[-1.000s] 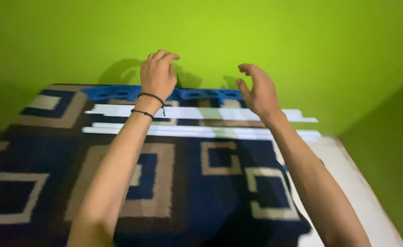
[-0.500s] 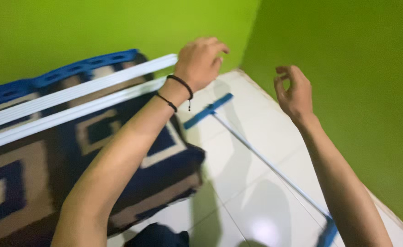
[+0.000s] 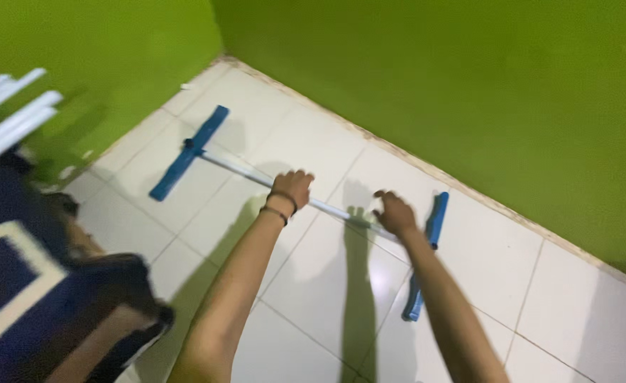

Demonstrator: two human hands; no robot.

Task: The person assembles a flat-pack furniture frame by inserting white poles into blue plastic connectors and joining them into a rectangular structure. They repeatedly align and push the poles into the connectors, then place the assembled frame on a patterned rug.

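A thin white rod (image 3: pixel 235 170) lies on the white tiled floor, with a blue crossbar (image 3: pixel 188 151) at its far end and another blue crossbar (image 3: pixel 426 255) at its near end. My left hand (image 3: pixel 293 189), with dark bands on the wrist, is closed over the middle of the rod. My right hand (image 3: pixel 395 215) grips the rod close to the near blue crossbar. The view is blurred by motion.
Green walls (image 3: pixel 434 78) meet the floor close behind the rod. At the left hangs a dark blue patterned blanket (image 3: pixel 22 284) over white bars (image 3: pixel 8 117). Bare floor tiles (image 3: pixel 341 298) lie in front of the rod.
My view has swung right from the blanket to the floor. Both hands have gone down from the air and now close on the white rod.
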